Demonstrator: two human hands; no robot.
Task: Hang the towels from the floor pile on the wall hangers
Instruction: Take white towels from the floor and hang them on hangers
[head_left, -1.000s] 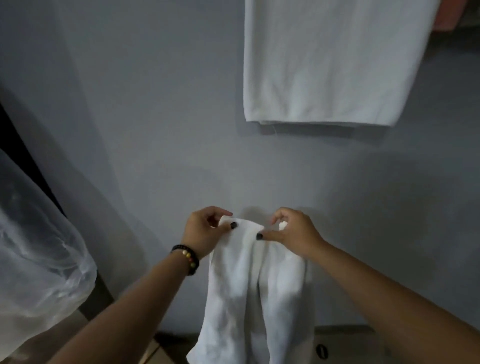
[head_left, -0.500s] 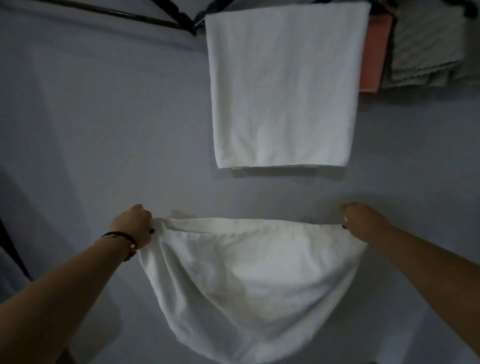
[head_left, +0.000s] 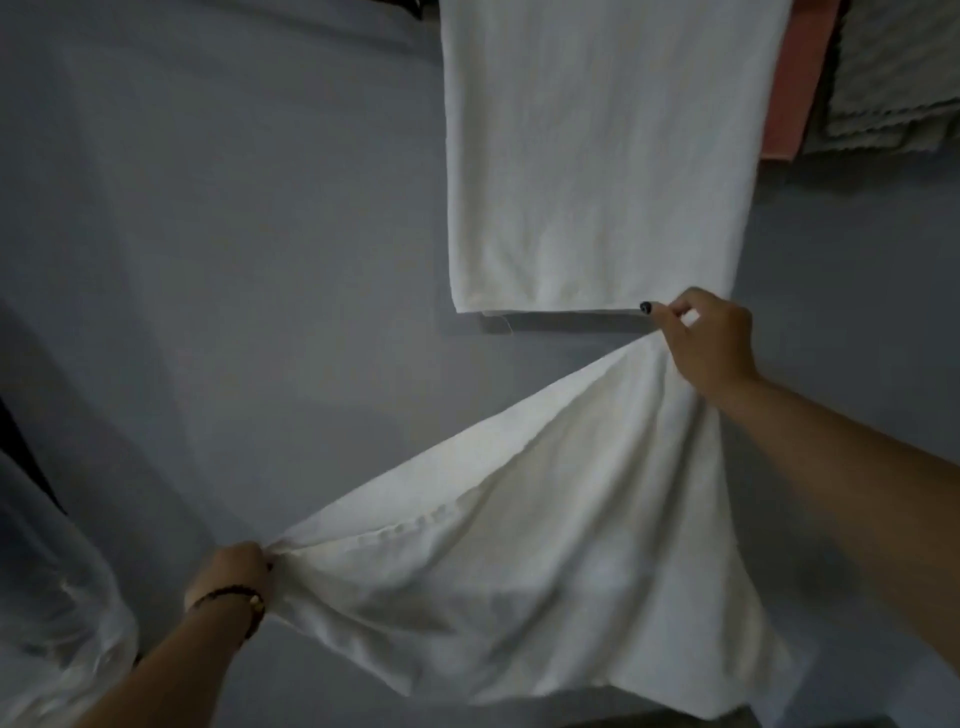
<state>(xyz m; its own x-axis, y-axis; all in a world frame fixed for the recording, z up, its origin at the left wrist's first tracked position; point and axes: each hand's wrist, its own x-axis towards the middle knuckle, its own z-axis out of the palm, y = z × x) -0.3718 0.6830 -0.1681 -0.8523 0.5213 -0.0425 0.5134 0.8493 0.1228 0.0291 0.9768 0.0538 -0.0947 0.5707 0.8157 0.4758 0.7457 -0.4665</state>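
Currently both hands are on one white towel (head_left: 519, 561), stretched on a diagonal in front of the grey wall (head_left: 234, 234). Right hand (head_left: 709, 340) at about 2 o'clock from frame centre, fingers curled, pinching the towel's upper corner; dark-polished nail visible, hand just below the bottom edge of the hung towel (head_left: 597, 156). Left hand (head_left: 228, 571) at about 8 o'clock, fist closed round the lower corner, cloth bunched at the grip; beaded bracelet (head_left: 236, 597) on that wrist. Towel edge runs taut between the two hands, rest of the cloth sags down toward 5 o'clock. Hung towel is white, flat against the wall at 12 o'clock. At 1 o'clock beside it, a pink cloth (head_left: 795, 88), then textured grey cloths (head_left: 893, 73) at the corner. Translucent plastic (head_left: 52, 597) at 8 o'clock, frame edge.
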